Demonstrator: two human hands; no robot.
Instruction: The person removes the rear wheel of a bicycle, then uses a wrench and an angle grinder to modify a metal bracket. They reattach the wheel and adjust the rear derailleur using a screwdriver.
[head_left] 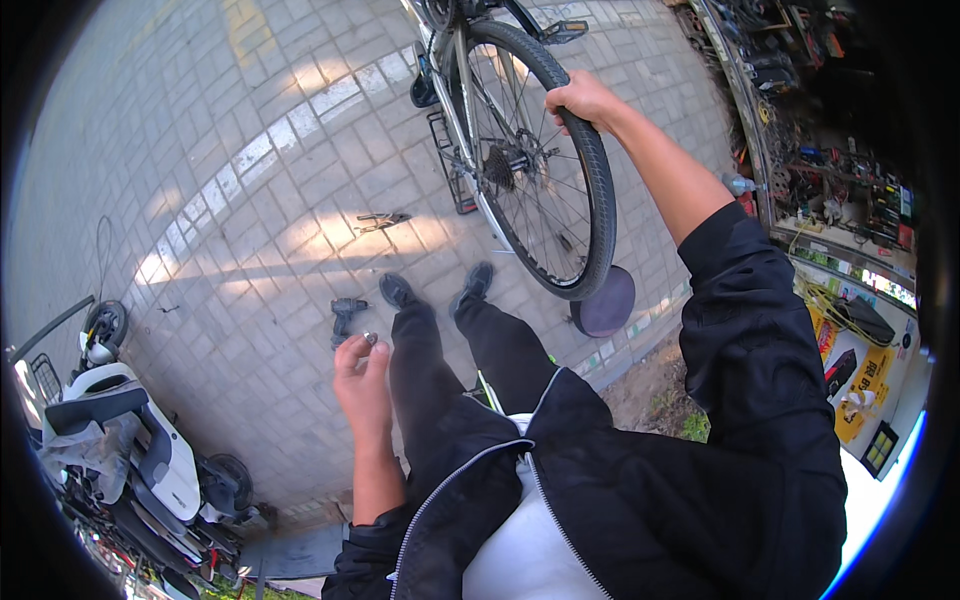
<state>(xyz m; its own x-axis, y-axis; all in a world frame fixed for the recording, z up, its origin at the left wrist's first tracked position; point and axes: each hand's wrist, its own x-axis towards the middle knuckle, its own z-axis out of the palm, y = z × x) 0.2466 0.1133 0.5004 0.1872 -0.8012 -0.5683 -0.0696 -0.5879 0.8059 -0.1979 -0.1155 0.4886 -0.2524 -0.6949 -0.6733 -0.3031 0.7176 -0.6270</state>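
My right hand [584, 100] is wrapped round the black tyre of a bicycle wheel [598, 230], with a cassette at its hub. The wheel sits beside the bicycle's silver frame [463, 150]. My left hand [362, 372], low at centre, pinches a small metallic piece [371, 338] between finger and thumb; its exact shape is too small to tell. A cordless drill [346, 313] lies on the pavers just beyond that hand. Pliers [380, 220] lie farther forward on the ground.
A round dark seat [612, 305] is partly behind the tyre. A white scooter [135, 440] and other vehicles stand at the lower left. Shelves of tools and parts [830, 180] line the right side, above a dirt strip [655, 390]. My feet are on the paving [220, 240].
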